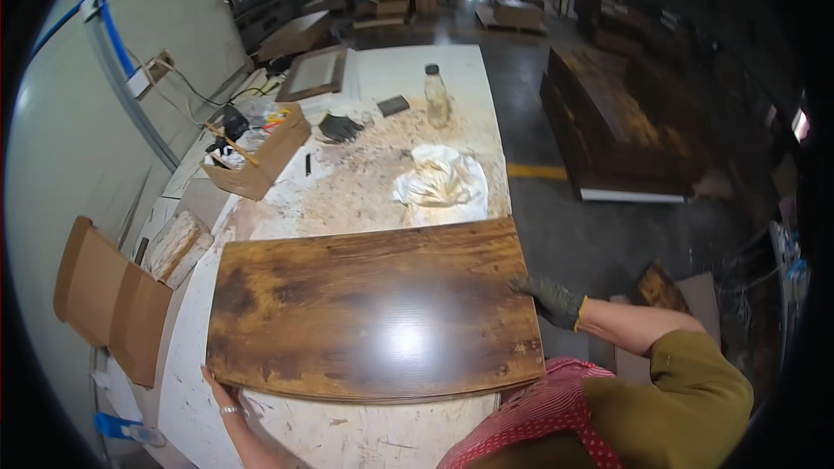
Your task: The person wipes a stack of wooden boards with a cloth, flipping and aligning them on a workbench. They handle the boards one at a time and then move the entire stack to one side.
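A glossy brown wood-grain board (347,313) lies across the near part of the worktable, with another layer showing under its near edge. At the near left corner, my bare left hand (219,389) holds the board's edge; most of its fingers are hidden beneath or behind it. My right hand (552,300), in a dark knitted glove, grips the right edge with fingertips on the top face. Beyond the board lie a crumpled white cloth (441,184), a clear bottle with a dark cap (436,100), a dark glove (340,128) and a dark flat block (393,106).
The white worktable (304,200) is strewn with brown dust. An open cardboard box (269,156) of odds and ends stands at its left, near another cardboard piece (113,304). A framed panel (313,74) lies at the far end. Dark boards are stacked (621,122) across the aisle.
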Demonstrator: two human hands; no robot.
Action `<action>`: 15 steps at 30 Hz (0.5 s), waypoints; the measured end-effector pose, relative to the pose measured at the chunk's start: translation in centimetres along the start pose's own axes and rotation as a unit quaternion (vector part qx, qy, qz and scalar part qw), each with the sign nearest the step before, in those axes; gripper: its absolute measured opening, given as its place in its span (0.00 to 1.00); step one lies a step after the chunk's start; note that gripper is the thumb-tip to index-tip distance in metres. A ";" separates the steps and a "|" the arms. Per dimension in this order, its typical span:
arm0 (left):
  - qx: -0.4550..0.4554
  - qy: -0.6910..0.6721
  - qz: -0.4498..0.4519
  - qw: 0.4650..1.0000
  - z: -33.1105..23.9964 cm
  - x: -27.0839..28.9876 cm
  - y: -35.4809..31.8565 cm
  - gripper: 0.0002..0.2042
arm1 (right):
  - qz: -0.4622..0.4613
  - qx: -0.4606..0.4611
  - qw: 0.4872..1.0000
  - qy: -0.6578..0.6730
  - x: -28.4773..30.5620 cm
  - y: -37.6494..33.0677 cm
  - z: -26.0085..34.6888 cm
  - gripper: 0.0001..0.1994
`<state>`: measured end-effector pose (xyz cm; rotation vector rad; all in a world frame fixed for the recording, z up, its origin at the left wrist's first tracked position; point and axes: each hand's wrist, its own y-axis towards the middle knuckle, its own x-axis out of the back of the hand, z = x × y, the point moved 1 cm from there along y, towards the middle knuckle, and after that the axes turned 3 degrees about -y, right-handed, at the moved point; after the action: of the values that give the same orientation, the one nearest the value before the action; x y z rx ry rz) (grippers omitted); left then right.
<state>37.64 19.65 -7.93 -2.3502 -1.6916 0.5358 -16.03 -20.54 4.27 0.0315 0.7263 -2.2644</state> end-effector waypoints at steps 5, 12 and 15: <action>-0.014 -0.088 -0.028 0.996 1.6 3.6 -8.1 0.41 | 0.020 0.009 0.997 -0.069 2.9 5.5 -0.3 0.30; 0.001 -0.175 -0.202 0.964 4.6 2.8 -19.5 0.38 | 0.157 -0.056 0.984 -0.069 2.9 10.9 5.2 0.28; 0.005 -0.205 -0.242 0.948 7.1 2.3 -24.2 0.39 | 0.199 -0.087 0.972 -0.095 2.4 14.5 8.4 0.27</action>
<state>14.32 29.37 -5.99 -1.7875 -2.3319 0.9703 -6.51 -34.50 3.68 -0.1127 0.7388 -1.7899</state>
